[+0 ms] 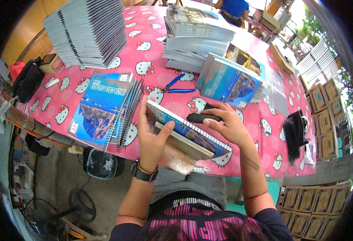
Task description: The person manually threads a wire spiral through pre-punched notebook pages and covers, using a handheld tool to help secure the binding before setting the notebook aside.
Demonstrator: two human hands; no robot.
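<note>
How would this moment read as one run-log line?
left hand: holding spiral notebook | right hand: holding black object near notebook | nearby: blue-handled pliers, book stack

white lettering: blue notebooks (100,105) | pink lettering: dark shirt (202,224) | print: cartons (325,123)

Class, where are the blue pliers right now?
In the head view, the blue pliers lie above centre on the pink tablecloth, between spiral notebooks to the left and blue-covered books to the right.
</note>
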